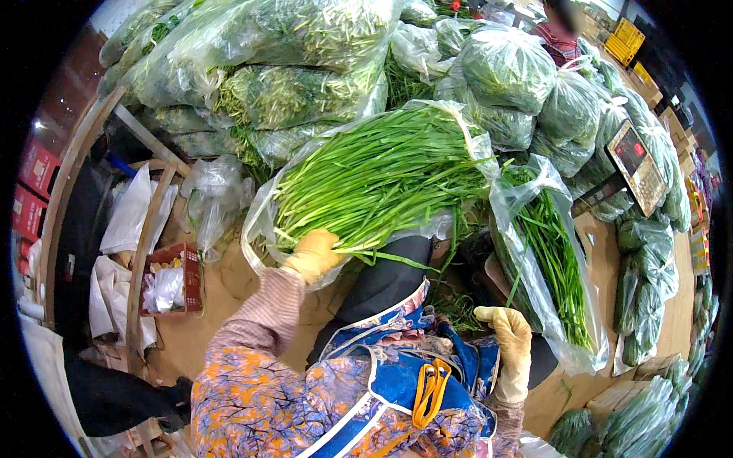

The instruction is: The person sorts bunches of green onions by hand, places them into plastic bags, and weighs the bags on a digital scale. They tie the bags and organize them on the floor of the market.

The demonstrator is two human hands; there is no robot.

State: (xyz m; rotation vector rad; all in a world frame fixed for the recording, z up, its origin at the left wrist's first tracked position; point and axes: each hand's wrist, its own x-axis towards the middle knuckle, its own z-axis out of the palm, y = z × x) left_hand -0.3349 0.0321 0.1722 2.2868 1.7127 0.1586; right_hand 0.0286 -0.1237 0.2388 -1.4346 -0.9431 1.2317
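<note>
A big heap of garlic chives, long and green with paler ends toward the left, lies on an open clear plastic sheet or bag in front of me. My left hand, in a yellow glove, closes on stalks at the heap's near left end. Over my right thigh, my right hand is raised in a pale yellow glove with its fingers curled; its palm side is hidden. Just right of it, a clear bag holds more long green stalks, with its mouth open toward the back.
Stuffed clear sacks of greens are piled behind the heap, and tied bags stand at the back right. A scale is beside them. On the left are a red crate and wooden rails. Another person is far back.
</note>
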